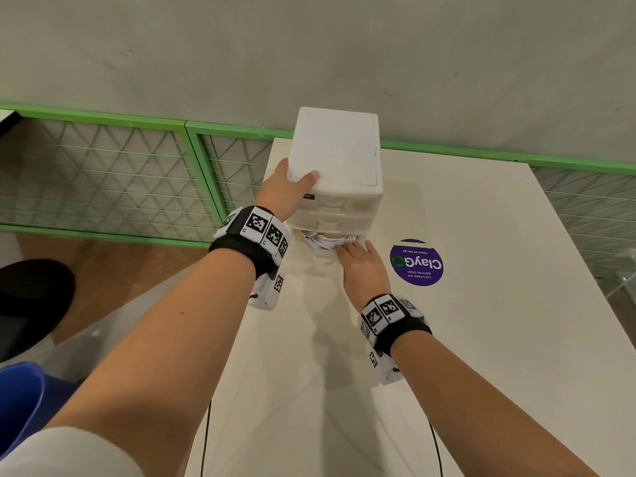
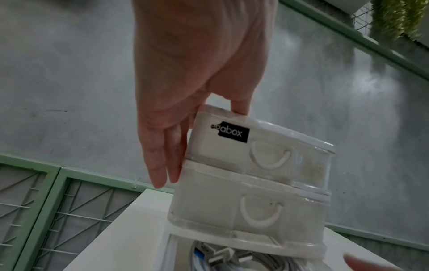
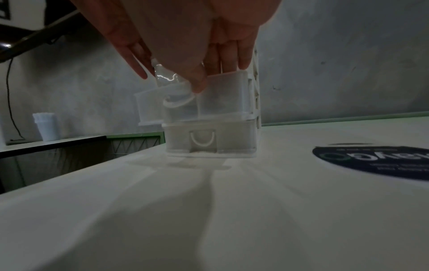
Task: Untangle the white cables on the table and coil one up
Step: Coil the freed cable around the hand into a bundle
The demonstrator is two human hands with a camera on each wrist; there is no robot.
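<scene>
A white plastic drawer unit [image 1: 335, 156] stands at the far edge of the white table [image 1: 481, 356]. One lower drawer [image 3: 176, 108] is pulled out, and a bundle of white cables [image 1: 321, 242] with plugs [image 2: 232, 258] lies inside it. My left hand [image 1: 292, 180] steadies the unit's top left corner, thumb on the lid, straight fingers [image 2: 162, 165] flat along the side. My right hand [image 1: 358, 259] reaches over the drawer with straight fingers touching the cables. Its thumb [image 3: 197, 84] rests on the drawer's front rim above the handle.
A round purple sticker [image 1: 416, 262] lies on the table right of the drawer. Green wire fencing [image 1: 120, 173] runs behind and left of the table, with a grey wall above. A blue bin [image 1: 24, 401] and a black seat [image 1: 31, 297] sit on the floor at left.
</scene>
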